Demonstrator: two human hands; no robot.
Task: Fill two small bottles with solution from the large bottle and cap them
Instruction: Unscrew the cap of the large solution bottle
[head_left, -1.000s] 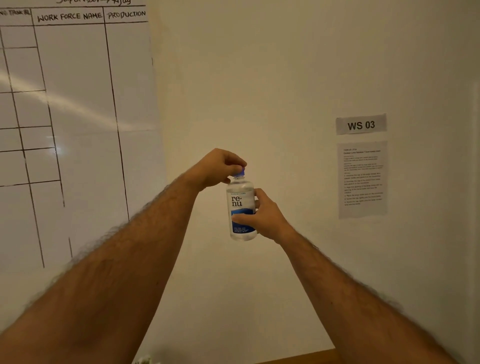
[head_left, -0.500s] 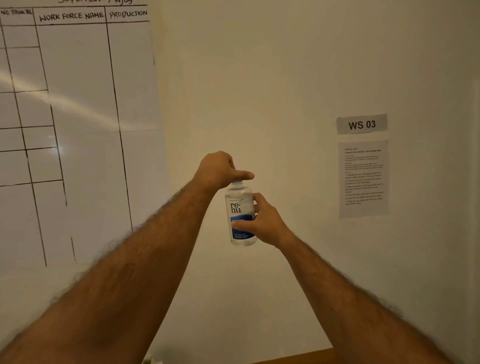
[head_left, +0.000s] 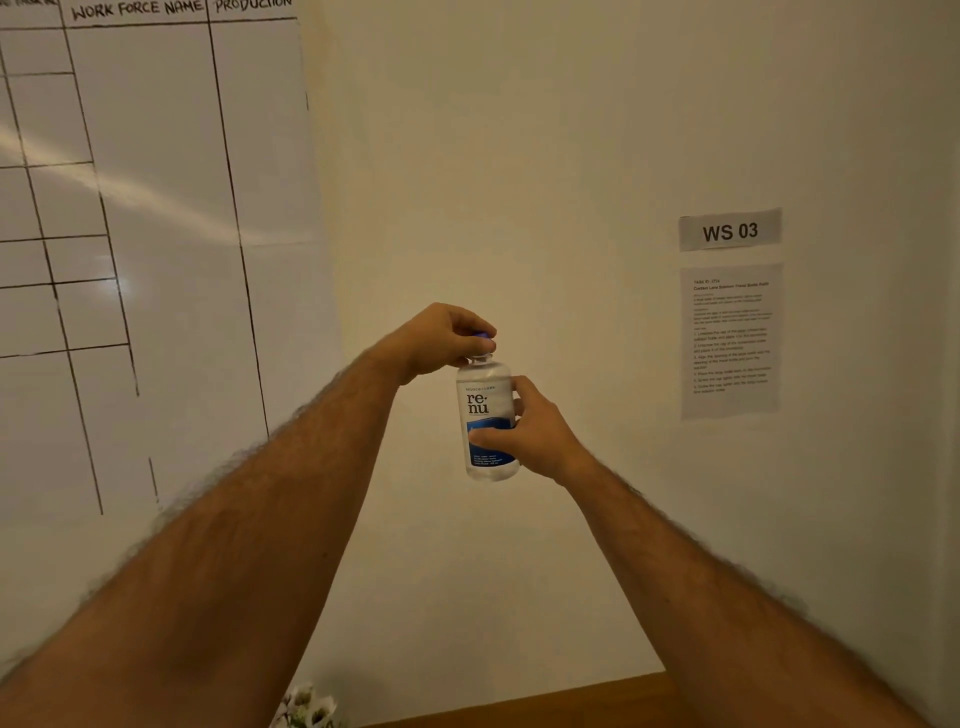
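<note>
I hold a clear bottle (head_left: 485, 415) with a blue and white "renu" label upright in front of the wall, at arm's length. My right hand (head_left: 535, 431) is wrapped around its lower body from the right. My left hand (head_left: 441, 338) comes from above and pinches the blue cap (head_left: 484, 336) at the bottle's top; the fingers hide most of the cap. The small bottles are not in view.
A whiteboard (head_left: 156, 234) with a hand-drawn grid covers the wall on the left. A "WS 03" sign (head_left: 730, 230) and a printed instruction sheet (head_left: 730, 340) hang on the right. A strip of wooden table edge (head_left: 597, 696) and white flowers (head_left: 306, 706) show at the bottom.
My left hand has shifted its grip on top of the bottle, so the blue cap shows again between the fingers. The bottle stays held in about the same place.
</note>
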